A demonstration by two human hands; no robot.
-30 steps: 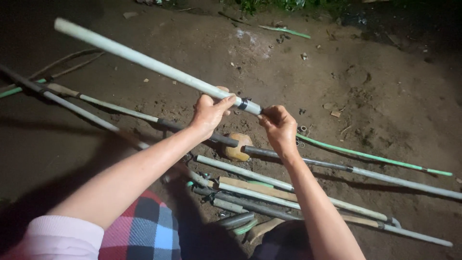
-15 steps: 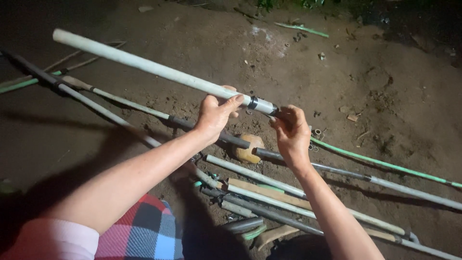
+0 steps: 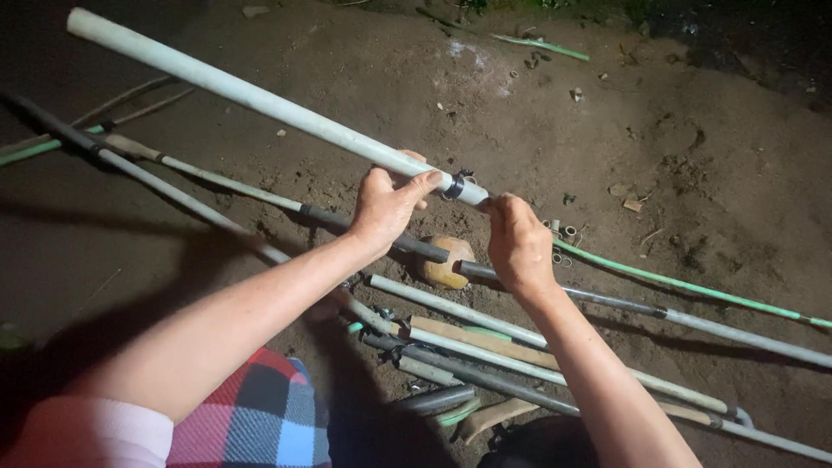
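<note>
A long pale pipe is held slanting above the dirt ground. The left hand wraps it for support, grip pressed around it, beside a dark clamp ring; the right hand pinches its near end.

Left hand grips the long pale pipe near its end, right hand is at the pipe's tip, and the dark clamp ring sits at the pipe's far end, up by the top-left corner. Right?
Not quite. In the head view the dark clamp ring sits at the near end of the pale pipe, between the two hands, not at the far end. The rest holds: the left hand grips the pipe near its end and the right hand is at the tip.
</note>
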